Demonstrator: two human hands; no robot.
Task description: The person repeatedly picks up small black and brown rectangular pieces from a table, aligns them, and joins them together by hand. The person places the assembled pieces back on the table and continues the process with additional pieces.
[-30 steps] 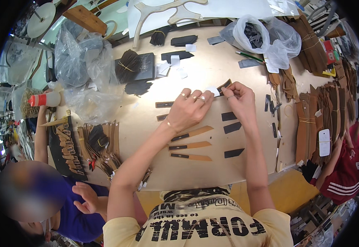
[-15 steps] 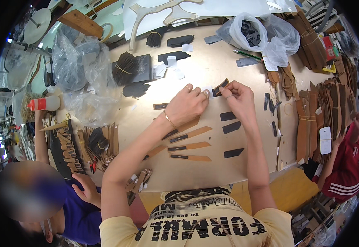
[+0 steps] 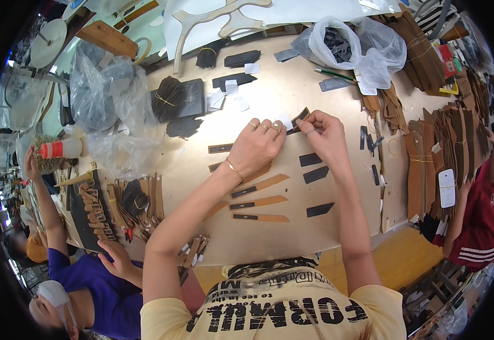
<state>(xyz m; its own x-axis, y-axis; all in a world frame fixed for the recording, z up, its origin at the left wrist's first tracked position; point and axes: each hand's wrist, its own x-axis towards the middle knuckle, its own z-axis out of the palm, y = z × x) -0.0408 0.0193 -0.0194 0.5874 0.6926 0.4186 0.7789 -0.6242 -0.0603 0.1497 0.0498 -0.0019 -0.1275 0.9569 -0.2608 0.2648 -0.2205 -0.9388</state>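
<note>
My right hand (image 3: 324,135) pinches a short dark leather strip with tan edges (image 3: 300,116). Close on its left, my left hand (image 3: 260,146) is closed with its knuckles up; what its fingertips hold is hidden, and a small white paper (image 3: 283,120) shows beside them. Below the left forearm and wrist, several tan leather strips with dark end patches (image 3: 269,217) lie fanned on the table. Black leather pieces (image 3: 316,174) rest below my right hand. Another dark strip with a tan outline (image 3: 220,148) lies left of my left hand.
Black strip stacks (image 3: 242,58) and white papers (image 3: 231,86) lie farther back. Clear plastic bags (image 3: 333,39) stand behind. Brown leather bundles (image 3: 420,164) line the right side. A co-worker in purple (image 3: 108,283) sits at left, reaching near a red-and-white bottle (image 3: 60,148); another in red (image 3: 473,226) works at right.
My left hand has shifted slightly left, its knuckles turning up. The dark strip in my right hand sits a little lower between the hands. The left co-worker's far hand has moved off the bottle.
</note>
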